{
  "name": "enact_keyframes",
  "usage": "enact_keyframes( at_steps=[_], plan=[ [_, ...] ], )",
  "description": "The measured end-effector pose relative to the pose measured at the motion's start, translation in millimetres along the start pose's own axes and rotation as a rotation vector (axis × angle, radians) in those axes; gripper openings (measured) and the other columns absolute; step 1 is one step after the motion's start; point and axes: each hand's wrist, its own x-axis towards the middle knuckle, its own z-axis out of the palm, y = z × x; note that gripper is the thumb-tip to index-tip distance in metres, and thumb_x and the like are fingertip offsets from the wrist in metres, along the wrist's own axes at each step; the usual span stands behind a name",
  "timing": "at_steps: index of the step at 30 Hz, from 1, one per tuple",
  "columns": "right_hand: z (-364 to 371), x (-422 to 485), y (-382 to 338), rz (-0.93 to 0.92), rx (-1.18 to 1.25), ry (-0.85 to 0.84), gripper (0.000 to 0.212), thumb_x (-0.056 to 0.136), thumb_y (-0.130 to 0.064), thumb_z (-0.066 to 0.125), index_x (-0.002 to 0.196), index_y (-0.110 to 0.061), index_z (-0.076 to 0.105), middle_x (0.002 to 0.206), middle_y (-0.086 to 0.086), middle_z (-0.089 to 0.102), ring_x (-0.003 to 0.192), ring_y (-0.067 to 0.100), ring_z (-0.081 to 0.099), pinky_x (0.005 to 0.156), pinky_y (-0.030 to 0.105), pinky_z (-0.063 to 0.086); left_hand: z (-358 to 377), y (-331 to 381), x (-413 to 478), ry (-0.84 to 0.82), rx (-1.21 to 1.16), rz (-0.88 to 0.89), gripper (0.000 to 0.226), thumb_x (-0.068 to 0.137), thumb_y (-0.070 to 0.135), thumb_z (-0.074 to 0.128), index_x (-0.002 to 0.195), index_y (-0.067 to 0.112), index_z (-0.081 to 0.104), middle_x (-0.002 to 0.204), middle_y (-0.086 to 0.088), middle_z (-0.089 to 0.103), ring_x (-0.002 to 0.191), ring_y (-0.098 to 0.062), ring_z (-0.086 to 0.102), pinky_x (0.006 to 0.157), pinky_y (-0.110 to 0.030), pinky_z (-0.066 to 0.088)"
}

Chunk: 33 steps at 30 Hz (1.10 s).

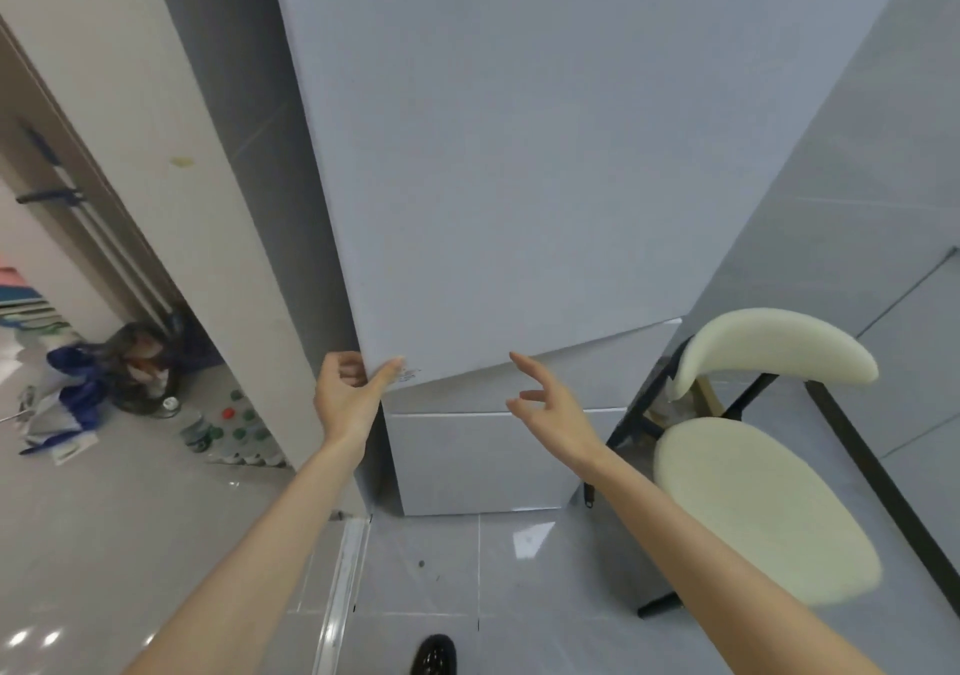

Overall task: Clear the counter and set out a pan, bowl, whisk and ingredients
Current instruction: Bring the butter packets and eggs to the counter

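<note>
The left hand [347, 393] grips the fridge door [493, 154] at its bottom corner.
The right hand [550, 404] is spread, holding nothing, near the lower edge; a chair [753, 508] stands close on the right.

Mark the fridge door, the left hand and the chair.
fridge door [519, 180], head view, middle of its grey front panel.
left hand [347, 393], head view, middle of the hand, which grips the door's lower corner.
chair [753, 508], head view, cream seat pad.
</note>
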Motion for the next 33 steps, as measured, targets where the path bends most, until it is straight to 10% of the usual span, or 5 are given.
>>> enact_keyframes(
  at_steps=[8, 19, 33],
  plan=[
    [-30, -135, 26, -0.053, -0.008, 0.006, 0.057, 0.094, -0.014, 0.054, 0.144, -0.034, 0.035, 0.147, -0.011, 0.036, 0.121, 0.014, 0.049, 0.090, 0.026, 0.042, -16, -21, -159, -0.111, 0.133, 0.051, 0.079, 0.061, 0.043, 0.085, 0.129, 0.032, 0.048, 0.080, -0.001, 0.065, 0.078, -0.011, 0.063, 0.067, -0.022, 0.048],
    [-96, -289, 61, -0.091, 0.082, 0.256, 0.057, 0.087, -0.001, 0.055, 0.134, -0.033, 0.050, 0.132, -0.021, 0.053, 0.114, 0.001, 0.056, 0.090, 0.015, 0.046, 36, -29, -313, -0.642, 0.290, 0.223, 0.046, 0.069, 0.040, 0.080, 0.106, 0.026, 0.057, 0.070, 0.003, 0.060, 0.064, -0.006, 0.057, 0.058, -0.013, 0.045],
    [-211, -335, 92, 0.187, 0.253, 0.732, 0.059, 0.082, 0.001, 0.058, 0.134, -0.019, 0.042, 0.124, -0.005, 0.054, 0.120, 0.015, 0.050, 0.098, 0.031, 0.043, 124, 43, -377, -1.004, 0.244, 0.583, 0.039, 0.088, 0.003, 0.054, 0.122, 0.021, 0.060, 0.115, 0.006, 0.058, 0.094, -0.003, 0.057, 0.072, -0.002, 0.042]
  ],
)
